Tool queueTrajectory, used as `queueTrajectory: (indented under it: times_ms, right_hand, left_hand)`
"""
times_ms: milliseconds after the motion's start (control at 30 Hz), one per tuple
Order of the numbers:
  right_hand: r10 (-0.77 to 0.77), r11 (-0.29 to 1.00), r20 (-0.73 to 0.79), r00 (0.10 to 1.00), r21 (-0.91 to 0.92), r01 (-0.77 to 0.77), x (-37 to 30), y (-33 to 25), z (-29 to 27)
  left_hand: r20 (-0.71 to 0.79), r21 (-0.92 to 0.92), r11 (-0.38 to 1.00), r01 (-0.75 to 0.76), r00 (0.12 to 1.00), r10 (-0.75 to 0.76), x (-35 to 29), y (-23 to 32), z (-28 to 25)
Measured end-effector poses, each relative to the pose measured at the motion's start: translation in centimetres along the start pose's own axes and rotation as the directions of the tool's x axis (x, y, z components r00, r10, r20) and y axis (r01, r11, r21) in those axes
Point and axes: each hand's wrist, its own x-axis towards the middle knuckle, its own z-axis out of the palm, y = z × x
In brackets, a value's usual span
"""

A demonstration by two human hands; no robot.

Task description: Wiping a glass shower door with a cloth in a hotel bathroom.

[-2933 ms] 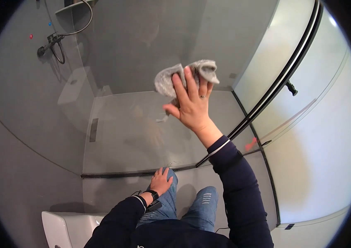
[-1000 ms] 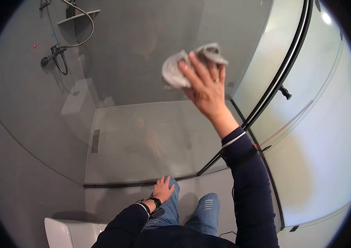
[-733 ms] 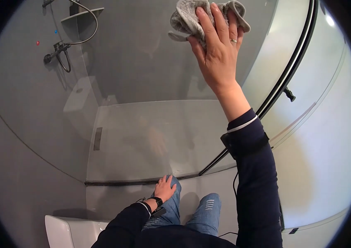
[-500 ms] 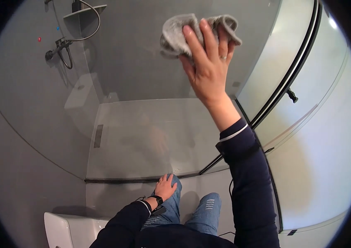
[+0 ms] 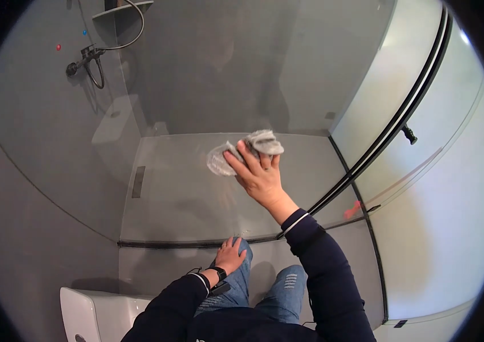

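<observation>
My right hand (image 5: 260, 178) is stretched forward with a grey cloth (image 5: 219, 161) bunched under its fingers. The cloth seems to lie against a clear glass panel, with the shower floor (image 5: 173, 194) visible behind it. The fingers press on the cloth, and part of it sticks out on both sides. My left hand (image 5: 229, 256) rests on my left knee (image 5: 244, 251), fingers stretched out and holding nothing.
At the far left a hand shower (image 5: 85, 60) with a hose hangs on the grey wall, below a corner shelf (image 5: 119, 10). A black-framed frosted door (image 5: 424, 228) stands on the right. A white toilet (image 5: 102, 313) is at lower left. A small red thing (image 5: 352, 211) lies beside the frame.
My right hand has moved down and a little left with the cloth, coming from high up to about the middle of the view. My left hand has stayed on the knee.
</observation>
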Motion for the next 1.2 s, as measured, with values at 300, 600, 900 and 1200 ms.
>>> queueTrajectory:
  times_ms: [300,600,900,1200]
  right_hand:
    - [-0.206,0.978,0.257,0.944,0.073,0.194,-4.6,-1.7,0.6]
    - [-0.332,0.943,0.335,0.882,0.108,0.314,-4.1,-0.2,-0.3]
    - [-0.204,0.977,0.153,0.967,-0.036,0.212,3.6,3.0,-3.1]
    - [0.032,0.999,-0.27,0.962,0.044,-0.021,16.3,7.2,-7.6]
  left_hand:
    - [-0.011,0.039,0.999,-0.012,1.0,0.013,-0.1,-0.6,0.0]
    - [0.005,0.024,1.0,-0.011,1.0,0.01,-0.1,-0.8,-0.2]
    - [-0.053,0.036,0.997,-0.063,0.996,0.065,0.0,-0.9,0.1]
    - [-0.069,0.028,0.997,-0.071,0.995,0.073,-0.2,-0.8,-0.1]
